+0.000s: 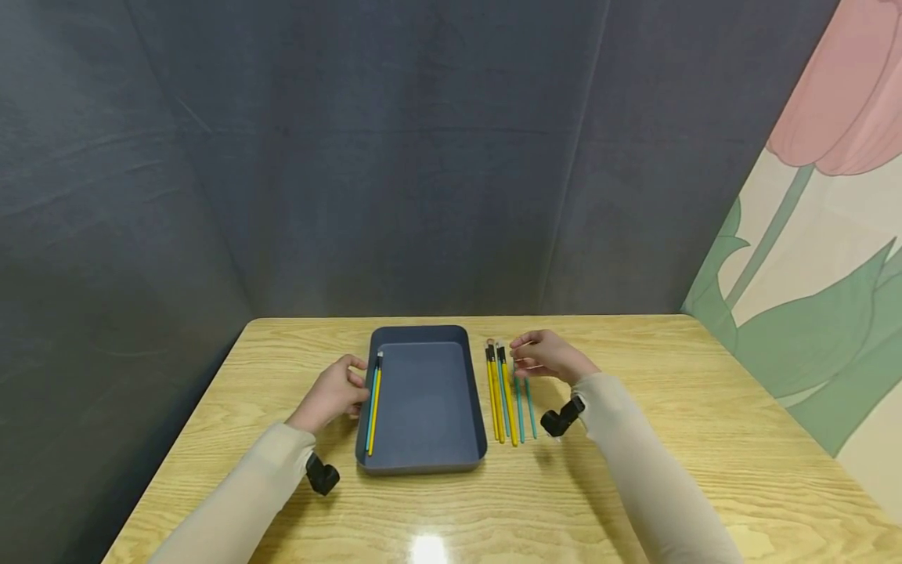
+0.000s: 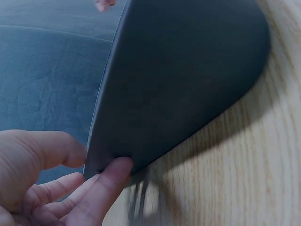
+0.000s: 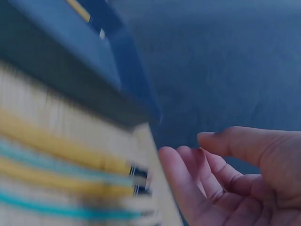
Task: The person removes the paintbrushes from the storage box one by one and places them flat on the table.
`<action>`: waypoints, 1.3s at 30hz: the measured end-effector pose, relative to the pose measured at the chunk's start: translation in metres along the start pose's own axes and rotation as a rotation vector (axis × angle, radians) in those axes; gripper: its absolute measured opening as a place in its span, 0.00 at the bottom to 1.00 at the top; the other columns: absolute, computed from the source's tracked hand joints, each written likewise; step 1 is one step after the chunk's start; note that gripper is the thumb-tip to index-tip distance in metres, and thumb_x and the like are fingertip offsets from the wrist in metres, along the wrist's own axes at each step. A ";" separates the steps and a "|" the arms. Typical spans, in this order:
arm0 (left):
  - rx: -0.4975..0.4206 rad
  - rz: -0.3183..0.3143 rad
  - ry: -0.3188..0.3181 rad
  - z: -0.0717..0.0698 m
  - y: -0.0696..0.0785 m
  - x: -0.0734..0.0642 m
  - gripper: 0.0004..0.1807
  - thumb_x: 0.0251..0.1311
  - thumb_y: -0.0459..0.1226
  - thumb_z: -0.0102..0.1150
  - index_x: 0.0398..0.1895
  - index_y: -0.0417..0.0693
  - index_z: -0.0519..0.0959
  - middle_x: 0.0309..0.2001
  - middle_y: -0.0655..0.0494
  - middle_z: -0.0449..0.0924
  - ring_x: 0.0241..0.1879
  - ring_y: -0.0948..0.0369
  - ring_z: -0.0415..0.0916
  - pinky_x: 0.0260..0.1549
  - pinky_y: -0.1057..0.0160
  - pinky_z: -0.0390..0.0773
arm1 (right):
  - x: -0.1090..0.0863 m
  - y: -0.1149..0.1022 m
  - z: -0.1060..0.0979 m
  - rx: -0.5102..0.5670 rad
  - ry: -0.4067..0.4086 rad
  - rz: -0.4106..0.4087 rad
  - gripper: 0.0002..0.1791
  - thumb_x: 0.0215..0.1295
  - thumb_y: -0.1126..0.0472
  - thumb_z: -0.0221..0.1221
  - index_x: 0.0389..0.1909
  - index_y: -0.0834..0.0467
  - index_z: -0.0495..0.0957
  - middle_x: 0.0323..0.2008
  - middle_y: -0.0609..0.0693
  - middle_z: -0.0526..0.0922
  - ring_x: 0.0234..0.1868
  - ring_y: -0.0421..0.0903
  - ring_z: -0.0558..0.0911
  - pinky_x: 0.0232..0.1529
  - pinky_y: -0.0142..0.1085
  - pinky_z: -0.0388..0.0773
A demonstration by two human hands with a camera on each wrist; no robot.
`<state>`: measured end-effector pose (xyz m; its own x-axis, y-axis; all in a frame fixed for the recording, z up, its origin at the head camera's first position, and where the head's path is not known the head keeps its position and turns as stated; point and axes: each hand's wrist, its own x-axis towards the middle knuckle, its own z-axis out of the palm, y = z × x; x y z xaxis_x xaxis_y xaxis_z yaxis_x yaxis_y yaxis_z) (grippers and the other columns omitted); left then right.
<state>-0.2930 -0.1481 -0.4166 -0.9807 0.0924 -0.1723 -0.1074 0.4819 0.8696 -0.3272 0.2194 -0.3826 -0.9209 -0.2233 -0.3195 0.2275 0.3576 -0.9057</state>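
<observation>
My left hand (image 1: 336, 394) rests at the left side of a dark grey tray (image 1: 430, 399). In the left wrist view, one straight finger touches the outer wall and another digit meets the rim. A yellow paintbrush (image 1: 377, 407) and a turquoise brush (image 1: 369, 419) lie side by side along the tray's left inner wall. My right hand (image 1: 553, 356) hovers over the right end of a row of yellow brushes (image 1: 507, 399) and turquoise brushes (image 1: 531, 407) on the table. Its fingers are loosely bent and hold nothing in the right wrist view.
The wooden table (image 1: 634, 439) ends at a dark curtain (image 1: 423, 157) behind the tray. To the right, a wall (image 1: 817, 313) carries a painted flower. Black wrist cameras sit on both sleeves.
</observation>
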 end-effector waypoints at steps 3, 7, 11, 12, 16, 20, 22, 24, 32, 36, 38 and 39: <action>0.006 -0.003 0.002 0.000 0.000 -0.001 0.27 0.54 0.22 0.57 0.59 0.37 0.66 0.41 0.42 0.70 0.29 0.55 0.76 0.25 0.59 0.82 | -0.001 -0.016 0.014 -0.010 -0.024 -0.049 0.21 0.71 0.64 0.52 0.59 0.72 0.65 0.45 0.60 0.76 0.36 0.44 0.80 0.49 0.42 0.82; 0.013 -0.006 0.001 0.000 0.001 -0.001 0.27 0.55 0.23 0.57 0.59 0.37 0.66 0.41 0.42 0.71 0.30 0.55 0.77 0.25 0.60 0.82 | -0.003 -0.037 0.038 0.028 -0.060 -0.091 0.18 0.71 0.64 0.52 0.56 0.71 0.66 0.39 0.56 0.77 0.32 0.42 0.79 0.47 0.41 0.83; 0.013 -0.005 -0.001 -0.001 0.001 -0.001 0.27 0.54 0.23 0.57 0.59 0.37 0.66 0.41 0.42 0.71 0.29 0.55 0.77 0.25 0.59 0.82 | -0.002 -0.054 0.062 0.075 -0.072 -0.109 0.15 0.71 0.65 0.52 0.54 0.70 0.68 0.39 0.55 0.76 0.32 0.43 0.79 0.44 0.40 0.84; 0.015 -0.001 -0.002 -0.001 0.001 -0.001 0.27 0.54 0.23 0.57 0.59 0.36 0.66 0.41 0.42 0.71 0.29 0.55 0.77 0.25 0.59 0.82 | -0.001 -0.057 0.068 0.074 -0.071 -0.116 0.14 0.71 0.66 0.52 0.53 0.69 0.69 0.39 0.55 0.76 0.32 0.43 0.79 0.44 0.40 0.84; 0.017 0.006 0.001 -0.001 0.000 -0.001 0.27 0.54 0.23 0.58 0.59 0.36 0.66 0.40 0.42 0.71 0.28 0.55 0.77 0.24 0.60 0.82 | 0.003 -0.071 0.091 0.050 -0.044 -0.120 0.12 0.70 0.64 0.54 0.50 0.66 0.72 0.39 0.54 0.77 0.33 0.45 0.80 0.43 0.42 0.84; 0.014 0.008 0.003 -0.001 0.000 0.000 0.27 0.54 0.23 0.58 0.59 0.37 0.67 0.40 0.43 0.72 0.29 0.55 0.76 0.24 0.59 0.82 | 0.008 -0.081 0.112 0.031 -0.051 -0.117 0.12 0.69 0.64 0.55 0.49 0.66 0.73 0.40 0.55 0.77 0.36 0.49 0.81 0.47 0.48 0.82; 0.015 0.012 -0.001 -0.001 -0.001 0.000 0.27 0.54 0.23 0.57 0.59 0.36 0.66 0.40 0.42 0.72 0.29 0.55 0.77 0.24 0.59 0.82 | 0.011 -0.086 0.121 0.027 -0.064 -0.111 0.11 0.69 0.64 0.55 0.48 0.66 0.74 0.40 0.55 0.77 0.38 0.52 0.82 0.49 0.49 0.81; 0.010 0.006 -0.003 -0.001 -0.001 -0.001 0.27 0.55 0.23 0.58 0.59 0.36 0.66 0.40 0.42 0.72 0.29 0.55 0.77 0.25 0.59 0.82 | 0.015 -0.089 0.131 0.035 -0.078 -0.097 0.11 0.69 0.65 0.55 0.48 0.66 0.74 0.40 0.55 0.76 0.39 0.52 0.81 0.50 0.50 0.81; 0.012 0.006 -0.008 -0.002 -0.001 -0.001 0.27 0.56 0.23 0.58 0.60 0.36 0.66 0.42 0.40 0.73 0.30 0.55 0.78 0.26 0.59 0.83 | 0.034 -0.088 0.163 0.092 -0.110 -0.011 0.12 0.69 0.67 0.54 0.50 0.68 0.75 0.40 0.57 0.78 0.32 0.45 0.80 0.47 0.44 0.83; 0.016 0.000 -0.006 -0.002 -0.001 0.000 0.28 0.56 0.23 0.58 0.61 0.36 0.65 0.43 0.40 0.72 0.31 0.55 0.78 0.26 0.59 0.83 | 0.041 -0.083 0.177 0.106 -0.104 0.023 0.12 0.67 0.69 0.54 0.49 0.70 0.75 0.41 0.59 0.79 0.29 0.44 0.78 0.48 0.46 0.83; 0.018 -0.004 -0.004 -0.001 -0.002 0.001 0.28 0.56 0.23 0.58 0.61 0.36 0.66 0.43 0.40 0.72 0.31 0.55 0.78 0.26 0.59 0.83 | 0.045 -0.080 0.184 0.100 -0.087 0.045 0.11 0.65 0.71 0.55 0.47 0.70 0.76 0.41 0.60 0.80 0.28 0.44 0.78 0.47 0.46 0.83; 0.018 -0.007 -0.003 -0.001 -0.002 0.002 0.28 0.56 0.23 0.58 0.61 0.36 0.66 0.43 0.41 0.72 0.31 0.55 0.78 0.26 0.60 0.84 | 0.048 -0.078 0.187 0.091 -0.076 0.055 0.11 0.64 0.72 0.55 0.46 0.70 0.76 0.37 0.59 0.80 0.28 0.44 0.78 0.46 0.45 0.84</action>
<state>-0.2945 -0.1502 -0.4180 -0.9795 0.0913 -0.1795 -0.1111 0.4981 0.8600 -0.3301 0.0109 -0.3791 -0.8806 -0.2747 -0.3862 0.3077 0.2884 -0.9067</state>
